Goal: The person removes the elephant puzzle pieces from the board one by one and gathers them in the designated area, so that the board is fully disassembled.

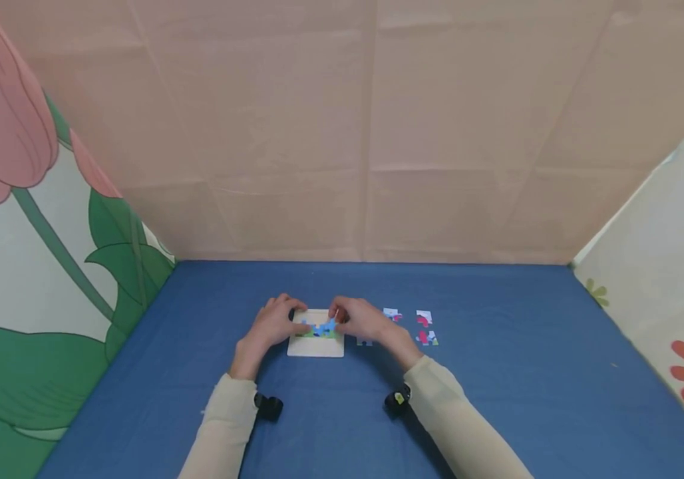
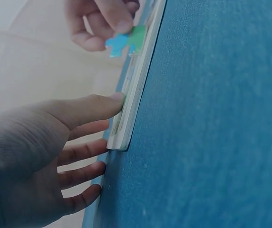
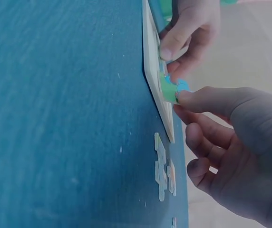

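Note:
A pale wooden puzzle board (image 1: 316, 351) lies on the blue table, with a row of blue and green pieces (image 1: 318, 330) across its middle. My left hand (image 1: 272, 322) holds the board at its left side, thumb on top and the other fingers spread along the edge. Over the board's right side, my right hand (image 1: 367, 318) pinches a blue-and-green jigsaw piece (image 3: 169, 90) between thumb and forefinger. That piece (image 2: 135, 39) is tilted up in the left wrist view; whether its lower edge touches the board I cannot tell.
Right of the board lie several loose jigsaw pieces, among them a white-and-pink one (image 1: 424, 317), a pink-and-green one (image 1: 427, 338) and one (image 1: 391, 313) partly behind my right hand. A tan cloth wall (image 1: 366, 166) stands behind the table (image 1: 498, 372), with flower-print sheets at both sides.

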Demonstrator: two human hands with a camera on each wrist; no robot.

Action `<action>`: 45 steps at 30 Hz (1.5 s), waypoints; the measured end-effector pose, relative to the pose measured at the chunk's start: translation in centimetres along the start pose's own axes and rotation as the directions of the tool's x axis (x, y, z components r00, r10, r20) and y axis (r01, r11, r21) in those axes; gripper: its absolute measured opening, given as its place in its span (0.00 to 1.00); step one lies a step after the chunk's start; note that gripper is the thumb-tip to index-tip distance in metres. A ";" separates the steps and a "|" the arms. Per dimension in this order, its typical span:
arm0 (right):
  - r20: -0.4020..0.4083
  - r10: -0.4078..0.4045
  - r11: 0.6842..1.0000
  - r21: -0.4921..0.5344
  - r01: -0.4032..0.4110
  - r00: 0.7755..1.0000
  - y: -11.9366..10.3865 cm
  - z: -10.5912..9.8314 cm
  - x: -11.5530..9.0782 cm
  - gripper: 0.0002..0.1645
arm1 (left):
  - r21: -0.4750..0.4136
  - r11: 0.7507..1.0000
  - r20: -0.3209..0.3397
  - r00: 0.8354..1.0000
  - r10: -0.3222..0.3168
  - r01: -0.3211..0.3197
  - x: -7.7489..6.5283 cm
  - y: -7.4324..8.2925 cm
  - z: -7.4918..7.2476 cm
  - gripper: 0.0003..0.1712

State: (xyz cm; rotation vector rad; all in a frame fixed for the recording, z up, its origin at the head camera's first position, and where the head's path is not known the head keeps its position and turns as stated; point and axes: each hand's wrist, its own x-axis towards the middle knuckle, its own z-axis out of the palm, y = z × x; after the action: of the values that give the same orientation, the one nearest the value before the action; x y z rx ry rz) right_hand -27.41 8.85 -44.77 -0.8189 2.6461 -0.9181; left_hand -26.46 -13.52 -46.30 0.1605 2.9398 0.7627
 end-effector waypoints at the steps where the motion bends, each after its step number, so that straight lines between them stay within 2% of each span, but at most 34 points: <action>1: -0.008 -0.007 1.000 0.005 0.007 1.000 0.0 0.0 -0.1 0.10 | -0.002 1.000 0.000 1.000 -0.002 0.002 0.0 0.0 0.0 0.29; 12: -0.056 -0.017 0.999 0.046 0.020 0.998 0.6 -1.0 -1.9 0.08 | -0.027 1.000 -0.018 1.000 0.009 -0.009 -0.3 -0.1 -0.1 0.28; 29: -0.099 -0.018 0.999 0.037 0.022 0.995 2.2 -2.6 -5.0 0.09 | -0.029 0.999 -0.009 1.000 0.026 -0.026 -0.5 -0.1 -0.2 0.27; 45: -0.097 0.017 0.997 0.075 -0.009 0.995 3.7 -3.6 -7.3 0.09 | -0.013 1.000 -0.010 1.000 0.021 -0.021 -0.4 -0.2 0.0 0.28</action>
State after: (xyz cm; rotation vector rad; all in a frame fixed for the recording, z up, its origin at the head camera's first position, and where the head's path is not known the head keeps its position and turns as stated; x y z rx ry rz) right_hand -24.36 17.28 -44.07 -0.7569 2.6782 -1.0723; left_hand -26.07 -13.75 -46.33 0.1880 2.9459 0.7883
